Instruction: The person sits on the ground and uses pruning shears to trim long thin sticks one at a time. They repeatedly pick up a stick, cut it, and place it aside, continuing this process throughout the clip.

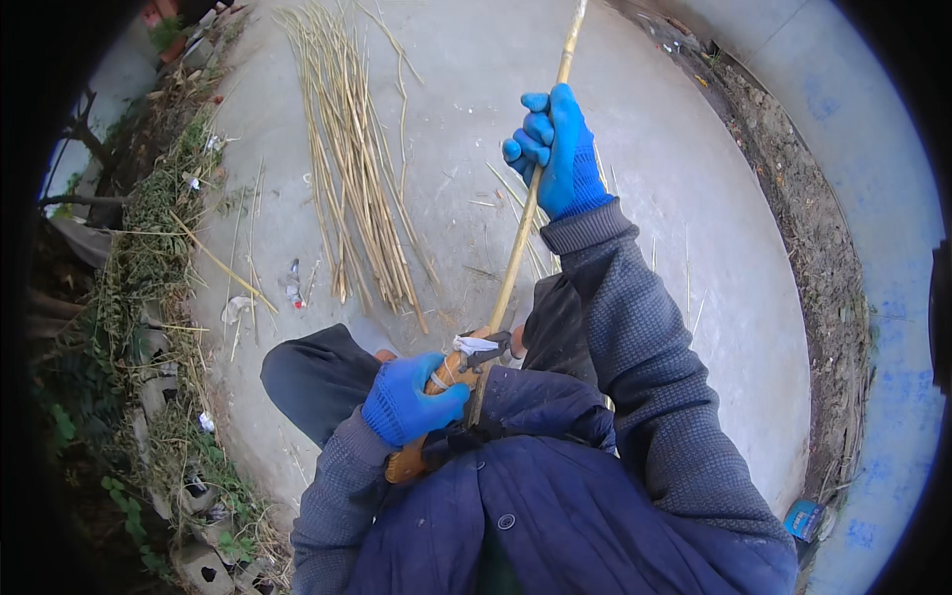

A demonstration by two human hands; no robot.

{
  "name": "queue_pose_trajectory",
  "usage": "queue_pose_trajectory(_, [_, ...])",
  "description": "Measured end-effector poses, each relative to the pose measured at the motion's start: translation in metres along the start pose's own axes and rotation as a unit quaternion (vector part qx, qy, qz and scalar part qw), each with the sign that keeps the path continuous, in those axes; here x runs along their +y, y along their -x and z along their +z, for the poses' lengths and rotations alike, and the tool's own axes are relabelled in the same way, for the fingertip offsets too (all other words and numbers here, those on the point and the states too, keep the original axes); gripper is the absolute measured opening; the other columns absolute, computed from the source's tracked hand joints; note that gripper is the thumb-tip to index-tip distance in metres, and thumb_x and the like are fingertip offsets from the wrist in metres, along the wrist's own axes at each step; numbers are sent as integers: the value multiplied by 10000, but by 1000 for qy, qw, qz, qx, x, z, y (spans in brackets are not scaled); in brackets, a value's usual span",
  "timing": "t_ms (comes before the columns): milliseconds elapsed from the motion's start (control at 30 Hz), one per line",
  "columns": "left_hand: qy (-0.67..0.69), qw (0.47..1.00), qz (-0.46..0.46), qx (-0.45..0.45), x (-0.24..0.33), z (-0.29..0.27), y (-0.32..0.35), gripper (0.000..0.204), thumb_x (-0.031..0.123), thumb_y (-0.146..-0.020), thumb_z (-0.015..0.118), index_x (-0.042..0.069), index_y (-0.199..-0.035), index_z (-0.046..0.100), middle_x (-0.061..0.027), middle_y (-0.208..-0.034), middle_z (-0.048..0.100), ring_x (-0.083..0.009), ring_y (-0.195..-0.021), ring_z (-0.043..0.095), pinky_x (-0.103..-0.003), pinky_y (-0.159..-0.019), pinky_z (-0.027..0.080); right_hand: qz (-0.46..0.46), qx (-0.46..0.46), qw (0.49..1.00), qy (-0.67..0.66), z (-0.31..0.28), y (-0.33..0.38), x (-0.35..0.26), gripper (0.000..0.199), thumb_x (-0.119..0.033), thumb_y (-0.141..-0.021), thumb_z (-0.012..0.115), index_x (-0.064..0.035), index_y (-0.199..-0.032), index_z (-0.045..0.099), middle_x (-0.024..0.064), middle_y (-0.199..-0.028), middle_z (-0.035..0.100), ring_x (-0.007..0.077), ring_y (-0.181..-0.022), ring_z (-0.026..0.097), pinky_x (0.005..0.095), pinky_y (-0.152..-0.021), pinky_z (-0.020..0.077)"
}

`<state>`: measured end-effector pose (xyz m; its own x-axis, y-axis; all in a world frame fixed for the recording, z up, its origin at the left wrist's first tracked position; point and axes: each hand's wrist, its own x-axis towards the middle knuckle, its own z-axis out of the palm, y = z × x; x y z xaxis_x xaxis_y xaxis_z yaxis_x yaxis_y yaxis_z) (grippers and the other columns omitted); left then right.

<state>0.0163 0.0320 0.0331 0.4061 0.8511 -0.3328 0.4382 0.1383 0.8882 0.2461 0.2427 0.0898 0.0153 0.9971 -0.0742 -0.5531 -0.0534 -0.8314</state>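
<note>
Both of my hands wear blue work gloves. My right hand point(557, 149) is raised in front of me, its fingers closed around a long, pale yellow-brown stick point(518, 256). The stick slants from beyond that hand down to my lap. My left hand point(412, 399), close to my body, is wrapped round a wooden-handled tool point(451, 372). White binding and a dark metal piece show at the tool's head, which lies against the lower part of the stick. The stick's near end is close to my dark jacket, and the exact contact with the tool is hard to make out.
A heap of long thin sticks point(357, 178) lies on the grey concrete floor point(456, 119), ahead and left. Weeds and hollow blocks point(203, 570) line the left edge. A pale wall point(873, 297) curves along the right, with a blue container point(803, 519) near its foot.
</note>
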Motion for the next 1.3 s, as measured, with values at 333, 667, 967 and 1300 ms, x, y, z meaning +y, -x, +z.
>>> queue_pose_trajectory(333, [21,998,13,-54,0,-3,-8,325,276,-871,683,-28,-972,628,-90,-704,669,-128,-637,653,-299,-585,530,-59,-56,997,-3,-10,7,-8,443,-458,-1037,401,-46,-992,558,-61,-590,307,69,-477,309,315,-656,532])
queue_pose_trajectory(667, [138,978,-125,-89,12,-4,-1,293,240,-911,671,-21,-1034,619,-90,-757,685,-132,-657,672,-279,-589,557,-13,-100,993,57,31,32,13,497,-485,-1041,351,-47,-944,566,-44,-570,344,71,-454,352,325,-627,560])
queue_pose_trajectory(967, [173,984,-44,-10,48,-56,-43,278,239,-928,668,-6,-1057,646,-92,-719,670,-157,-607,667,-292,-558,568,-123,-266,830,474,26,2,-37,462,-354,-1028,452,12,-1294,547,167,-1063,668,216,-979,660,330,-889,522])
queue_pose_trajectory(1300, [279,957,39,67,45,-63,-63,257,185,-937,646,-27,-1082,659,-102,-718,662,-171,-590,639,-300,-536,532,-117,-197,889,396,-26,120,79,438,-217,-967,581,-21,-1348,488,173,-912,681,278,-796,693,371,-727,547])
